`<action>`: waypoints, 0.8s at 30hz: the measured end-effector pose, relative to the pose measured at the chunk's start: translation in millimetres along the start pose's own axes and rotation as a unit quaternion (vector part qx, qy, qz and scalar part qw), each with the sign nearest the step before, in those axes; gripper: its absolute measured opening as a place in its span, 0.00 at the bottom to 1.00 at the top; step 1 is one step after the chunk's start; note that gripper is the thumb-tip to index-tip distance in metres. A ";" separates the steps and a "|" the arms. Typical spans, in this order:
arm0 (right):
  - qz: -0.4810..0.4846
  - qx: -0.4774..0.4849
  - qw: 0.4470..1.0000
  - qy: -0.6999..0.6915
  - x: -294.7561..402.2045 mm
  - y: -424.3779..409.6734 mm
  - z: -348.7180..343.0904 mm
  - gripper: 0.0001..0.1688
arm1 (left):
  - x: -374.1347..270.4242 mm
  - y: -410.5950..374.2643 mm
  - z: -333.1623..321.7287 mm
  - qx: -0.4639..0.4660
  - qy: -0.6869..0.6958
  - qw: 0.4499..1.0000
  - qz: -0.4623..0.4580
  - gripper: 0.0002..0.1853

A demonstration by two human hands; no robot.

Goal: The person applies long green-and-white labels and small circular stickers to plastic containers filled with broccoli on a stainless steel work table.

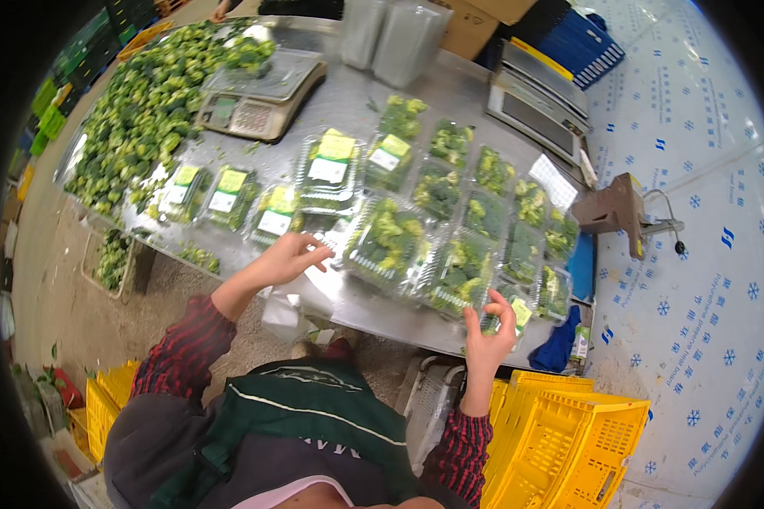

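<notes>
Clear plastic clamshell packs of broccoli florets (388,238) cover the middle and right of a metal table (242,254). My left hand (296,257) hovers at the table's near side, fingers apart and holding nothing, beside a labelled pack (277,216). At the near right corner my right hand (491,324) has thumb and fingers curled by the edge of a broccoli pack (461,273); whether it grips the pack, I cannot tell. Several packs at the left and centre bear yellow, green and white labels, among them a stack (331,165) behind my left hand.
Loose broccoli florets (146,108) heap at the left, beside a digital scale (261,95). Empty clear containers (407,38) stand stacked at the back. A label-wrapping machine or second scale (538,108) and a brown tape dispenser-like device (611,213) are at the right. Yellow crates (566,439) stand below.
</notes>
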State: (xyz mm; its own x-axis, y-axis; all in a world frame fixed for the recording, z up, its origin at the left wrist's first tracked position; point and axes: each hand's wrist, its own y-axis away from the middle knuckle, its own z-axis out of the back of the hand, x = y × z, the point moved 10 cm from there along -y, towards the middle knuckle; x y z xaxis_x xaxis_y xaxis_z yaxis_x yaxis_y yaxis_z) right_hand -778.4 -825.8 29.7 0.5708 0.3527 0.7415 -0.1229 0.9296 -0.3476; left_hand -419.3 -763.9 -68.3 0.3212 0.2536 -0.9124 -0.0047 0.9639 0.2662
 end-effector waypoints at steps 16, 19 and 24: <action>-0.068 0.222 0.895 -0.381 146.6 89.1 -118.3 0.13 | -168.4 140.8 -10.6 0.011 -0.207 0.907 -0.367 0.33; -0.055 0.233 0.921 -0.308 139.0 91.9 -110.4 0.08 | -132.0 119.5 -21.8 0.025 -0.103 0.960 -0.258 0.28; 0.086 0.240 0.951 -0.174 147.3 63.3 -95.6 0.04 | -89.3 104.5 -35.9 0.001 -0.142 0.976 -0.164 0.15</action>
State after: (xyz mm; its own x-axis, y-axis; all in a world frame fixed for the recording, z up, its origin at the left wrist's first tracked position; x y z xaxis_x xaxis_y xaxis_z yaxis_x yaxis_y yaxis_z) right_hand -624.5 -725.2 62.0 0.2155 0.4412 0.8711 -0.5940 0.7673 -0.2417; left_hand -482.5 -682.9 29.8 0.5546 -0.1009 -0.8260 0.1440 0.9893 -0.0241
